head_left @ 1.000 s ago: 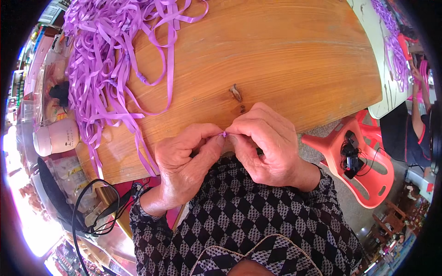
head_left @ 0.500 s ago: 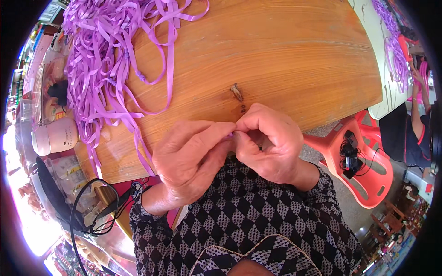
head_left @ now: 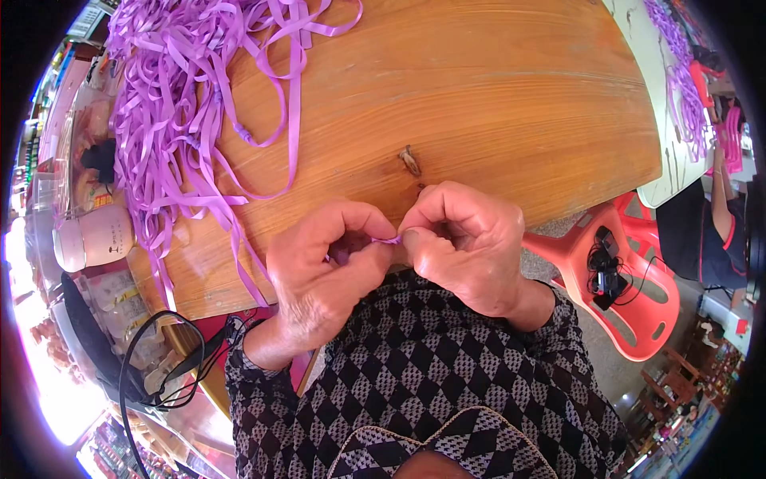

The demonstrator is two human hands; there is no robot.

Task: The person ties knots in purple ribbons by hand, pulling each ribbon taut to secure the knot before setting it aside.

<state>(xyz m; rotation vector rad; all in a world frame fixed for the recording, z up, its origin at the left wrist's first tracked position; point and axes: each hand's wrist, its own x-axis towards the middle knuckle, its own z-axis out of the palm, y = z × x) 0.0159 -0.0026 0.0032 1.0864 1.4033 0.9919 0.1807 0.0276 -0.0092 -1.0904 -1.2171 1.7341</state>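
Note:
A short bit of purple ribbon (head_left: pixel 388 239) shows between my two hands, in front of the table's near edge. My left hand (head_left: pixel 331 251) pinches it between thumb and forefinger. The fingertips of my right hand (head_left: pixel 463 243) are closed on its other end, close beside the left ones. Most of this ribbon is hidden inside my hands. To the left, a large heap of purple ribbons (head_left: pixel 179 104) lies on the wooden table (head_left: pixel 479 96), some with small knots, and strands hang over the near edge.
A pale pink lidded jar (head_left: pixel 100 238) stands left of the heap, near black cables (head_left: pixel 187 363). At right, a red plastic stool (head_left: pixel 638 319) carries a black device with wires (head_left: pixel 606 267). Another person (head_left: pixel 714 223) is beside a white table (head_left: pixel 678 180) with more purple ribbons.
My left hand has turned so its thumb and forefinger form a ring, and more purple ribbon shows between the fingertips. My right hand has hardly shifted.

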